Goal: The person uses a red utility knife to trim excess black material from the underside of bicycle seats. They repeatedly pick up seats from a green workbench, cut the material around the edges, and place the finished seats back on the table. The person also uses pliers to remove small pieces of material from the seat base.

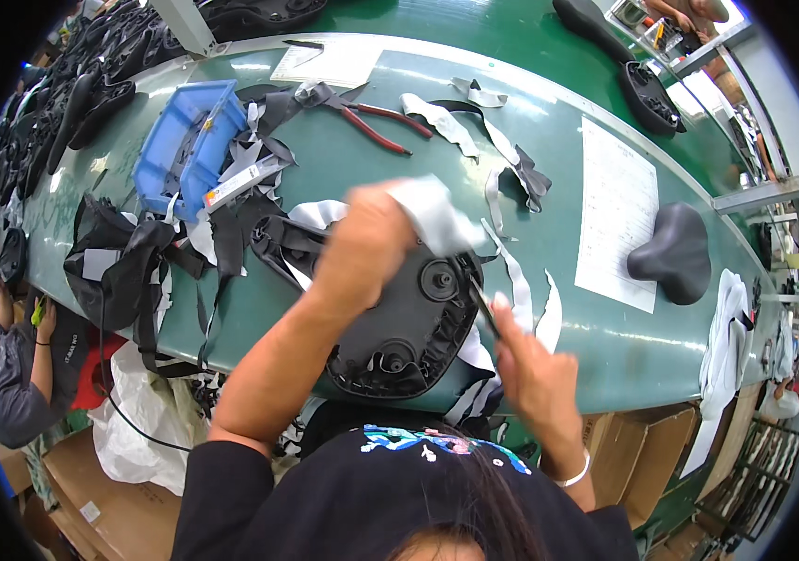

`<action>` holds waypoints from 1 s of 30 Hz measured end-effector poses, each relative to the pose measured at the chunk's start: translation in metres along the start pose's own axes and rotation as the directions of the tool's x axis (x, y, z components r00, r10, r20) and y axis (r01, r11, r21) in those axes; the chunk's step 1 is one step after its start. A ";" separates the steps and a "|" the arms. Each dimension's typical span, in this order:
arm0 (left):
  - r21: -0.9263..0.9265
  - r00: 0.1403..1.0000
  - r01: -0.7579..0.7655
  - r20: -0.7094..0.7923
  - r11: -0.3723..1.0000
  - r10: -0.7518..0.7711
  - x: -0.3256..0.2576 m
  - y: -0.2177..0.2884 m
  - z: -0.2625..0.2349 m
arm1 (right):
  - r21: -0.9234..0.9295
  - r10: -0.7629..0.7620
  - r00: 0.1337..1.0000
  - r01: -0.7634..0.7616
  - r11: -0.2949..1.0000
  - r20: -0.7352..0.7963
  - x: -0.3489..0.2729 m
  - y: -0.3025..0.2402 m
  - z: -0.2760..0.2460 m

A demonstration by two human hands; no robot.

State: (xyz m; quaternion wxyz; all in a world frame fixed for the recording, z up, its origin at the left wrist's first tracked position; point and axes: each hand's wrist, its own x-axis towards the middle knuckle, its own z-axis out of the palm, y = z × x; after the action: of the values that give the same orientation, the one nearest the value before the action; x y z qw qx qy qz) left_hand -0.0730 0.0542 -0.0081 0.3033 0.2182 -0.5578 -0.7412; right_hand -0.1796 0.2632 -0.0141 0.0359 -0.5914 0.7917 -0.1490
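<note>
A black saddle lies upside down at the table's near edge, showing its plastic base and gathered cover along the rim. Above it, my left hand is closed on a pale strip of cover material, blurred by motion and pulled up from the saddle's edge. At the saddle's right rim my right hand grips a thin-bladed knife, its tip against the gathered cover. My left hand and forearm hide part of the base.
Red-handled pincers, a blue bin and several grey and white scraps lie on the green table. A finished black saddle rests beside a paper sheet. Other people work at left and far right.
</note>
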 end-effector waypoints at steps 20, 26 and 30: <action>-0.113 0.980 -0.001 -0.197 0.994 -0.022 0.020 0.002 -0.060 | -0.197 -0.021 0.988 0.052 0.979 0.155 0.072 0.015 -0.034; 0.098 0.985 -0.135 0.119 0.986 0.123 -0.053 0.010 -0.058 | -0.124 -0.427 0.840 0.488 0.864 0.335 0.135 0.039 -0.054; -0.086 0.850 -0.504 0.127 0.859 0.511 -0.034 0.053 -0.102 | -0.210 -0.295 0.889 0.382 0.900 0.351 0.105 0.042 -0.069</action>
State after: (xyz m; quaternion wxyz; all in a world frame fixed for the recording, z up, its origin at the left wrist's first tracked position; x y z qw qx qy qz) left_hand 0.0306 -0.0035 0.0135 0.4521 0.0011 -0.5974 -0.6623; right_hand -0.2653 0.1880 0.0524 0.0512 -0.7365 0.6724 0.0526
